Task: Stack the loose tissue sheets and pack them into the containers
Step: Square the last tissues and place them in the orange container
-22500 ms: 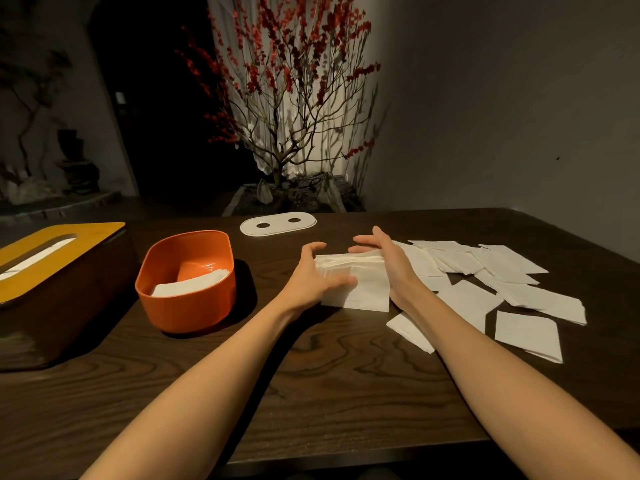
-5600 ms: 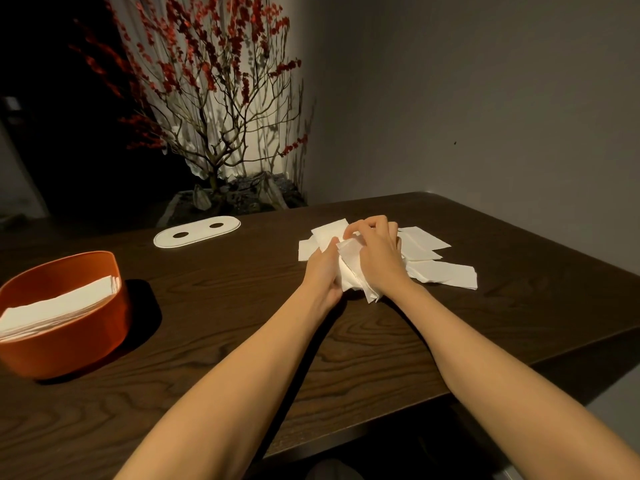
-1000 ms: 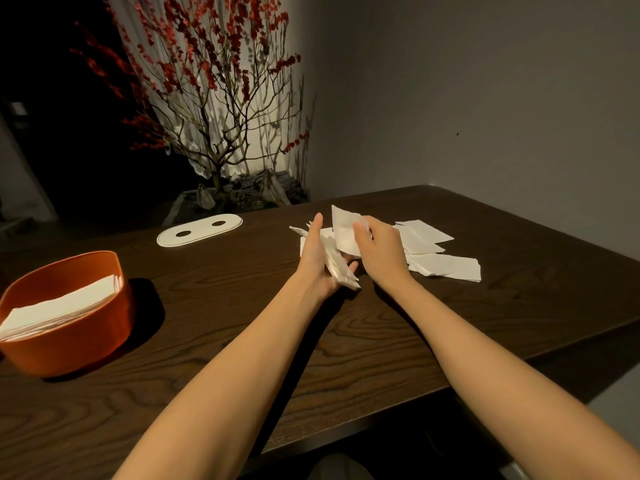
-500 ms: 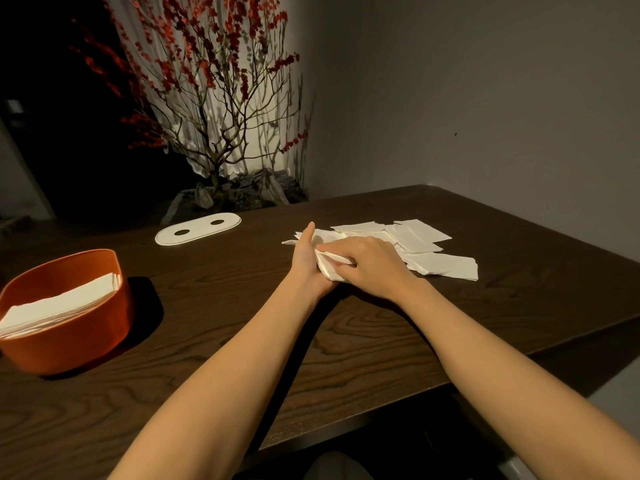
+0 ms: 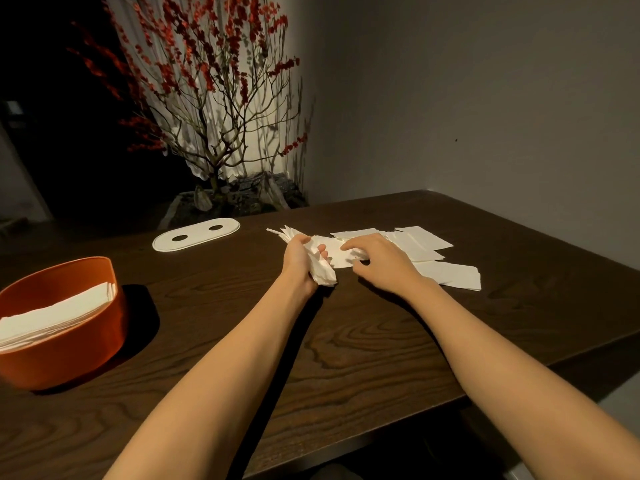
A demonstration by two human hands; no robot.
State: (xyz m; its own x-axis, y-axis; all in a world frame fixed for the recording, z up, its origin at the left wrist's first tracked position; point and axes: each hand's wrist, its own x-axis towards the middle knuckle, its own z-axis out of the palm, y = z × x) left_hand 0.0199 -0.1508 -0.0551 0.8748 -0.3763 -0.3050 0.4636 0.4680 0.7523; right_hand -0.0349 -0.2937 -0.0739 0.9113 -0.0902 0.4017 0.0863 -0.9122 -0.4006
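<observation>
My left hand (image 5: 298,263) grips a bundle of white tissue sheets (image 5: 320,268) held on edge above the dark wooden table (image 5: 346,348). Just to its right, my right hand (image 5: 377,259) lies palm down with its fingertips on a loose tissue sheet (image 5: 337,254) on the table. Several more loose sheets (image 5: 422,242) lie scattered behind and to the right of that hand. An orange oval container (image 5: 69,344) stands at the left, holding a stack of tissues (image 5: 55,315).
A white oval lid with two holes (image 5: 195,234) lies at the back of the table. Behind it stands a potted tree with red blossoms (image 5: 214,116). The table's near edge and right corner fall away close to my right forearm.
My right hand has let go of the bundle and moved right onto the flat sheets. The left hand keeps the bundle, now tilted more upright.
</observation>
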